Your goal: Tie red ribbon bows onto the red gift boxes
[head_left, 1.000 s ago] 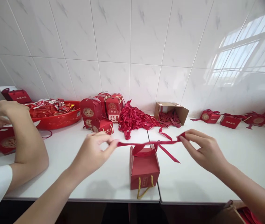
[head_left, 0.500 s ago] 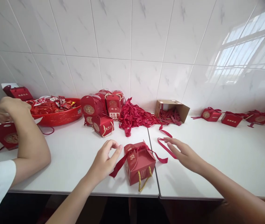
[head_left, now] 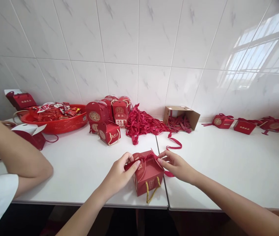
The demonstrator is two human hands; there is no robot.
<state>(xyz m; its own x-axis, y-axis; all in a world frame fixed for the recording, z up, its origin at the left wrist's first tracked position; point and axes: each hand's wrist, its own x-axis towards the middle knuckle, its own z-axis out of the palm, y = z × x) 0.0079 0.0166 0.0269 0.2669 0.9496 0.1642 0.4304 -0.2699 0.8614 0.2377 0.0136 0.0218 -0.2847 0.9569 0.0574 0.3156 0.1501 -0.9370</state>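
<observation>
A small red gift box (head_left: 149, 178) with a gold cord handle stands near the front edge of the white table (head_left: 85, 167). A red ribbon (head_left: 151, 156) runs across the top of the box. My left hand (head_left: 121, 172) pinches the ribbon at the box's top left. My right hand (head_left: 176, 165) pinches it at the top right, fingertips close to the left hand's.
A heap of red ribbons (head_left: 143, 124) and a tipped cardboard box (head_left: 181, 116) lie behind. Finished red boxes (head_left: 105, 116) stand at the back, more (head_left: 242, 126) at far right. Another person's arm (head_left: 13, 154) reaches in at the left, near a red tray of sweets (head_left: 55, 118).
My hands held the ribbon stretched out wide above the box, let it drop, and now have come together on the ribbon at the box top. The other person's arm shifted.
</observation>
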